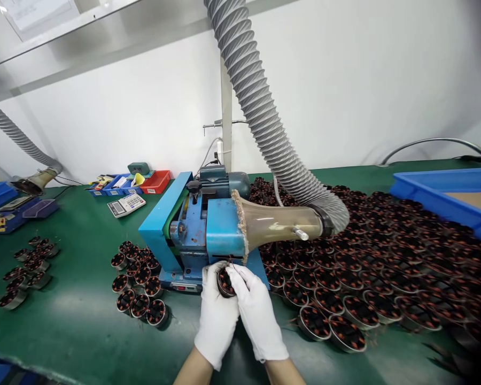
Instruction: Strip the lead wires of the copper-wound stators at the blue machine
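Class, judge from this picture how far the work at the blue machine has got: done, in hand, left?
Likely done: the small cluster left of the blue machine. In hand: the left hand and right hand hold one wound coil at the machine's front. Likely left: the large heap on the right, so probably an early stage.

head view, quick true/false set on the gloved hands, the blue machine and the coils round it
1. The left hand and right hand, in white gloves, hold one wound coil at the front of the blue machine. True.
2. The grey hose ends in a funnel at the machine's right side. True.
3. The calculator lies right of the machine. False: it lies to the left, near the red bin.
4. Most coils are heaped left of the machine. False: the big heap lies to its right; only a small cluster sits left.
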{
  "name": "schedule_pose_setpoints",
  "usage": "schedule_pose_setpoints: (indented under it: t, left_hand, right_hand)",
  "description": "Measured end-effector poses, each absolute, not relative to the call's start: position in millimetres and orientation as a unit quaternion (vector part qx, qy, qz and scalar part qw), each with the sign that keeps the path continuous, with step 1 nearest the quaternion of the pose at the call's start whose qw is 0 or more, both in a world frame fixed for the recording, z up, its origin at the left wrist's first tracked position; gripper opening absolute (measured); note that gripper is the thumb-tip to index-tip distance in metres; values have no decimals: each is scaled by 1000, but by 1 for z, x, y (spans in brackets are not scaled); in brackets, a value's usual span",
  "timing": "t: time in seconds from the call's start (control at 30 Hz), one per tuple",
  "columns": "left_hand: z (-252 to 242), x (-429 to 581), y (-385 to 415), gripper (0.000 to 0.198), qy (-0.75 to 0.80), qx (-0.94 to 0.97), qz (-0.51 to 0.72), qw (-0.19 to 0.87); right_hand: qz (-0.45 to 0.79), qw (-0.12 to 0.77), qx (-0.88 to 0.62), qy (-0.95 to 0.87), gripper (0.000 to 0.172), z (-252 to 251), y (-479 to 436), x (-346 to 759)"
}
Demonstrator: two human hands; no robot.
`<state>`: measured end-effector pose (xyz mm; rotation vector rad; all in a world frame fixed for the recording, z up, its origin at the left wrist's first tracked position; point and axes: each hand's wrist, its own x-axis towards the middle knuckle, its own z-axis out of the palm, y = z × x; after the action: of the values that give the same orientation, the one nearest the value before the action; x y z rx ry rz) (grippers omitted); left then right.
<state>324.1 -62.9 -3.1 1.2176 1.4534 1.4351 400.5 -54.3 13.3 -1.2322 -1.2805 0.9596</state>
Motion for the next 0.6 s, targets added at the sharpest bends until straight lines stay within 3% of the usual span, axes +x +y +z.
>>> schedule_pose_setpoints:
  t: [0.2, 0.37, 0.5, 0.6]
  left_hand:
    - [-2, 316, -83, 34, 554, 494, 539, 399]
    - [-8, 288, -122, 62, 473, 662, 482, 327]
    - [-3, 280, -135, 67, 440, 741, 450, 233]
    - [-5, 289, -137, 55, 462, 709, 490, 209]
  right_hand:
    - [391, 522, -516, -556, 24, 10, -72, 404]
    - [452, 524, -443, -570, 16, 15, -99, 418]
    - [522, 566, -472, -429, 5, 31, -108, 417]
    - [631, 596, -419, -266, 19, 38, -105, 417]
